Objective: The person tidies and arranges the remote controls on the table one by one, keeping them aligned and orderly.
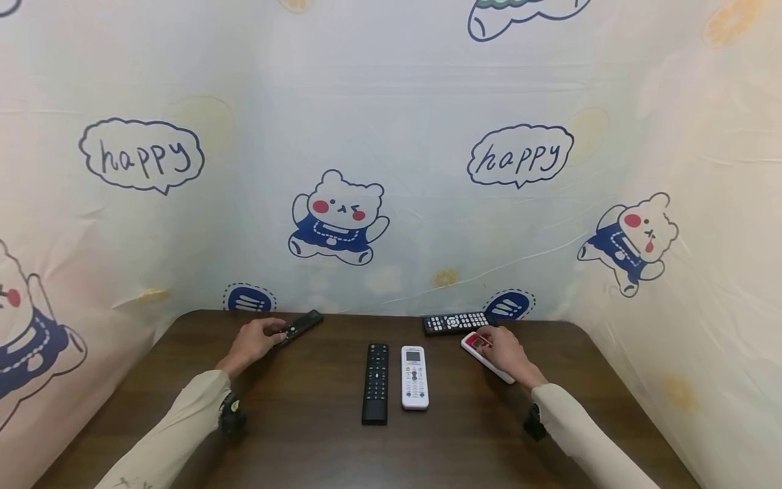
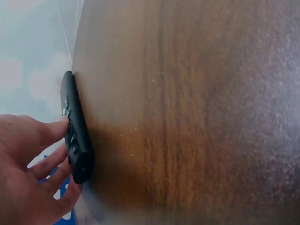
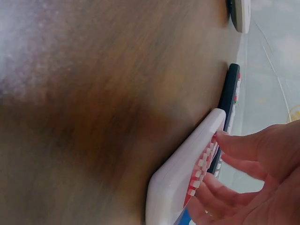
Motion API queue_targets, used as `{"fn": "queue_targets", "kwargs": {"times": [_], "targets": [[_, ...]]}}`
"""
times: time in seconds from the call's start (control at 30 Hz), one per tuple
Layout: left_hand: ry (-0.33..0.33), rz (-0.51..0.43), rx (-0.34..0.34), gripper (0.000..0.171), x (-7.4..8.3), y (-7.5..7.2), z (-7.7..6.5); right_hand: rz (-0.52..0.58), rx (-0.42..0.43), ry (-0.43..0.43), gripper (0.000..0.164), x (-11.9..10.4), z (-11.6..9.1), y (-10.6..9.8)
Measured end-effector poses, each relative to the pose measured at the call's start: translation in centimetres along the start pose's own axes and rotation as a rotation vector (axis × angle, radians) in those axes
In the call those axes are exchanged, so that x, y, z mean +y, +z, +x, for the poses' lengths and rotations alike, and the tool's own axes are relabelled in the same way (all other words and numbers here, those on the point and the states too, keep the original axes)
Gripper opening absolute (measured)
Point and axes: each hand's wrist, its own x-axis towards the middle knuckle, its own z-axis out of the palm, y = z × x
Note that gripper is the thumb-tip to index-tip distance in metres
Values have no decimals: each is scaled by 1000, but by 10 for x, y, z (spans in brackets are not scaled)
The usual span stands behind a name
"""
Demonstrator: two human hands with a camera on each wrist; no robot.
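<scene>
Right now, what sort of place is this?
Probably a screened-off indoor tabletop area: a wood-grain table holds five remote controls, and a creased backdrop with cartoon bears and "happy" bubbles rises behind and on both sides.

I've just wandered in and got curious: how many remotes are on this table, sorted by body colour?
Black: 3 (leftmost remote, middle remote, back remote with white buttons)
White: 2 (plain white remote, red-faced remote)
Total: 5
</scene>
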Motion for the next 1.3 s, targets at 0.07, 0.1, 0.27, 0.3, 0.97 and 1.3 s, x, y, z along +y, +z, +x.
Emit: {"fn": "queue_targets", "kwargs": {"times": [0.07,0.1,0.27,0.3,0.97,1.3], "targets": [[-7,-3,-13,34,0,0,1,4,-30,29,34,1,1,-2],[-11,-7,-18,34,0,0,1,7,-49,48,36,1,2,-3],[-33,-25,-25,34,0,1,3,27,-144,150,39,2,7,-14],[-35,-30,-25,34,0,1,3,28,-159,166,39,3,8,-16],[-22,-25,-4,35,-4,5,-2,363,-323,363,24,1,2,-19],[-52,-28,-19,36,-7,6,-4,412,-307,370,21,-10,-2,-15]]}}
